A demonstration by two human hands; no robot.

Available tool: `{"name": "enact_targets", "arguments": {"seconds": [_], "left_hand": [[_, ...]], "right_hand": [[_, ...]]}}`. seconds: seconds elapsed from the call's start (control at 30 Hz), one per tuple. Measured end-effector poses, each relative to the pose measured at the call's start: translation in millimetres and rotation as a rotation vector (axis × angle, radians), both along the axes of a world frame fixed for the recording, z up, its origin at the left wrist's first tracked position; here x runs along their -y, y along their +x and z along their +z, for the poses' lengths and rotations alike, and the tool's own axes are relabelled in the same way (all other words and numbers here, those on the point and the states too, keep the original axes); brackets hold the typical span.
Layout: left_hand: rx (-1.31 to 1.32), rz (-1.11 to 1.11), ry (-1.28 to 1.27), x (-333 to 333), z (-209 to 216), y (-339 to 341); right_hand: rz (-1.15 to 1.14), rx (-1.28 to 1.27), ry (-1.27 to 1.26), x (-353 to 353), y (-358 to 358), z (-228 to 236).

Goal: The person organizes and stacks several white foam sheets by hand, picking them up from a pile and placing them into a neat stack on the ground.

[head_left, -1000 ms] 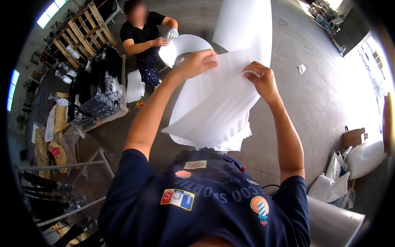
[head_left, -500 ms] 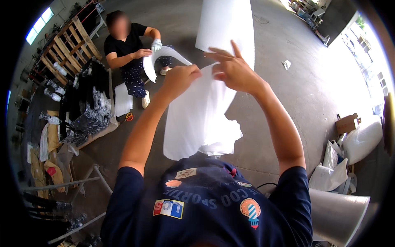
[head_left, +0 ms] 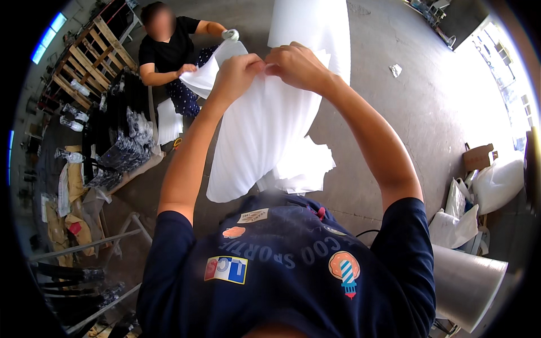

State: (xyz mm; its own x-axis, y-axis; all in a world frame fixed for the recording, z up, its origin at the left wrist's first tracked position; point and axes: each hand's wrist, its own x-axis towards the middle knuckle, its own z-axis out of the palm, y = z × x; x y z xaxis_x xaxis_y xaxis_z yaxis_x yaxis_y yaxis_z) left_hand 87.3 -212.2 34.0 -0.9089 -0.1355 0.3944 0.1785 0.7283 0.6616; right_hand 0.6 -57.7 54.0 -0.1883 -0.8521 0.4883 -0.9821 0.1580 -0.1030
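The left hand (head_left: 239,70) and right hand (head_left: 294,63) have been brought together, fingers apparently pinched shut on the white foam sheet's (head_left: 265,135) far edge.

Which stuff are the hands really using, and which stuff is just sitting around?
In use:
- left hand and right hand, both pinching the top edge of the white foam sheet
- stack of white sheets below it
- wide white foam strip running away across the floor

Just lying about:
- wooden pallet
- white bags
- cardboard box
- paper scrap
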Motion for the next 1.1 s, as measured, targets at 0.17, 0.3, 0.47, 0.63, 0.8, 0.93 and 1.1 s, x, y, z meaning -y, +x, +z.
{"name": "enact_targets", "arguments": {"seconds": [0.17, 0.3, 0.47, 0.63, 0.8, 0.93, 1.1], "left_hand": [[-0.046, -0.009, 0.195, 19, -18, -19], [-0.129, 0.244, -0.008, 112, -29, -13], [-0.210, 0.503, -0.269, 235, -7, 26], [-0.250, 0.530, -0.288, 256, 8, 39], [-0.263, 0.256, -0.255, 126, 4, -8], [-0.165, 0.046, -0.205, 37, -1, -23], [-0.046, -0.184, 0.035, -30, 8, -22]], "right_hand": [[0.027, -0.150, -0.192, -1, 12, -16], [0.249, -0.213, -0.041, -51, 50, -30], [0.075, 0.064, 0.777, -212, 62, -170], [-0.173, 0.221, 1.157, -306, 48, -221], [-0.186, 0.070, 0.585, -188, 8, -105], [-0.018, 0.093, 0.344, -103, 4, -18], [0.133, 0.523, 0.001, -48, -2, -6]]}}
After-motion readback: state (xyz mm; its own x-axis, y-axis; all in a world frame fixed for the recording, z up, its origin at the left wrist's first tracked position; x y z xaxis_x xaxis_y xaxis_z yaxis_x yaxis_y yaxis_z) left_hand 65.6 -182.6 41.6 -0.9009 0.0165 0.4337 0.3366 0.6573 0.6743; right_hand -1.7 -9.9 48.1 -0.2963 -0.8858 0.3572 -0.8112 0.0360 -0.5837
